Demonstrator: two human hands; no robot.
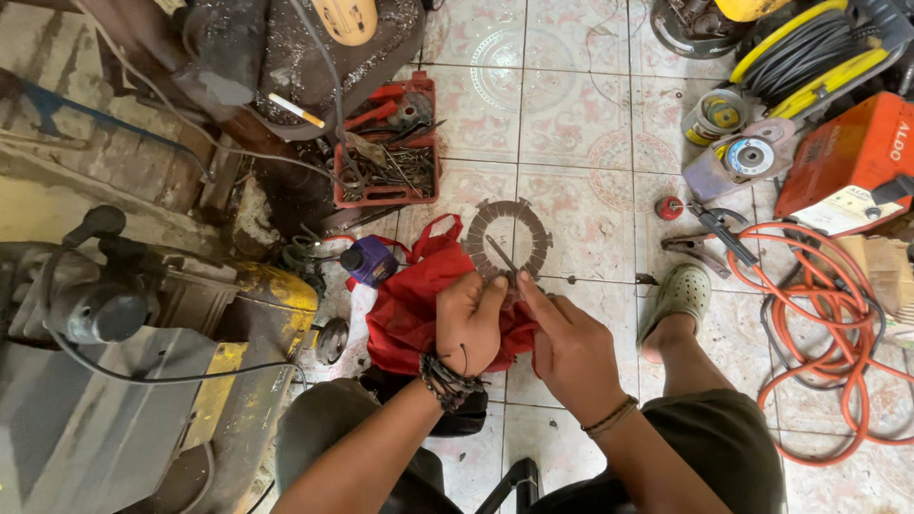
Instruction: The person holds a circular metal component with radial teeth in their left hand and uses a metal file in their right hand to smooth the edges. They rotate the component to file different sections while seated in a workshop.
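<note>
Squatting over a tiled workshop floor, you pinch a thin grey toothed metal ring (507, 238) at its lower rim, just above a red cloth bag (409, 305).

Your left hand (468, 322) is closed on the rim; your right hand (569, 347) presses fingertips to the same edge, with a thin dark rod lying across the opening. By its look the ring is light, stiff, sharp-toothed and perhaps oily, so the smooth band between notches seems the safest hold. Beyond the ring sits a red plastic tray of tools (386, 152); to its right, a coiled orange hose (828, 333).
</note>
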